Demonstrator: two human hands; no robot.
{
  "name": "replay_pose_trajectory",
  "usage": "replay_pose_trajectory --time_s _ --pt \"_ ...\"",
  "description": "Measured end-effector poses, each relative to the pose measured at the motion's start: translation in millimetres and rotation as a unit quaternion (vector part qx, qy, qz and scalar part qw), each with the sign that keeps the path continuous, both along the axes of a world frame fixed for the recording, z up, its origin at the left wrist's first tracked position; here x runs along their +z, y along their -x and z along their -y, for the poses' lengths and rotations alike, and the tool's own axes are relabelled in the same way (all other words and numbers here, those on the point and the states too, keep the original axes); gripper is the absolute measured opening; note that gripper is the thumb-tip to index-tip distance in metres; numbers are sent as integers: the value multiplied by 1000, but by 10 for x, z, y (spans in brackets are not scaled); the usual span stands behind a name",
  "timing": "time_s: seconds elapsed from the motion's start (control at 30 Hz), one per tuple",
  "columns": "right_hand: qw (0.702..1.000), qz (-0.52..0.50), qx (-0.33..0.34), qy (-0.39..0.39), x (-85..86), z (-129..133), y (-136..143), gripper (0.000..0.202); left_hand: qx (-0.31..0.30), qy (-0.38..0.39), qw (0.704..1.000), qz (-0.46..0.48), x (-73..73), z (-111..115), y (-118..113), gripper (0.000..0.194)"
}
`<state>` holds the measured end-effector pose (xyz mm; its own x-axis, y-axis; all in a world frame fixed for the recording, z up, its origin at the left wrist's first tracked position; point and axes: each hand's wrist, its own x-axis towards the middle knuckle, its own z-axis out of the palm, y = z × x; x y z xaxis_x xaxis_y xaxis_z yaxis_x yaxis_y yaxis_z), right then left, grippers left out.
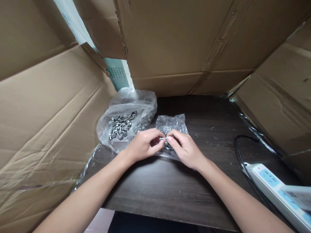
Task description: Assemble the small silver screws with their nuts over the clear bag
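Steel glinted between two bare hands that met over a dark wood-grain bench (170, 194), where the left hand (143, 145) and the right hand (183, 147) each pinched one end of a small screw (163, 138) with thumb and forefinger, the remaining fingers curled loosely. The screw lay level in the narrow gap between the fingertips, directly above a small clear plastic bag (171, 124) that sat flat on the bench under the right hand; what that bag contained was too blurred to tell. Just beside the left hand, toward the bench's left rear corner, a larger clear plastic bag (145, 103) stood open with a heap of silver screws (121, 124) inside it. Flattened cardboard sheets (48, 113) walled the bench on the left, rear and right, with a pale printed paper (119, 74) showing through a gap behind the larger bag. At the right edge, well apart from the hands, a white power strip (274, 187) lay on the bench, and a black cable (239, 152) curved along beside it.
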<state>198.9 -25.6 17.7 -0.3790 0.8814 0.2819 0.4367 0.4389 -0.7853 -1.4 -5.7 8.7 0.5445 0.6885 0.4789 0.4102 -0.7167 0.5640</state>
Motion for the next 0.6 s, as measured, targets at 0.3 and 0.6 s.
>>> replay_pose_trajectory --time_s 0.3,0.6 --pt "1000 -3 -30 1 -45 -38 10 40 0 48 999 23 4 10 -5 18" --pt "997 -27 -64 20 -32 -32 -16 39 17 7 999 41 -24 3 8 15"
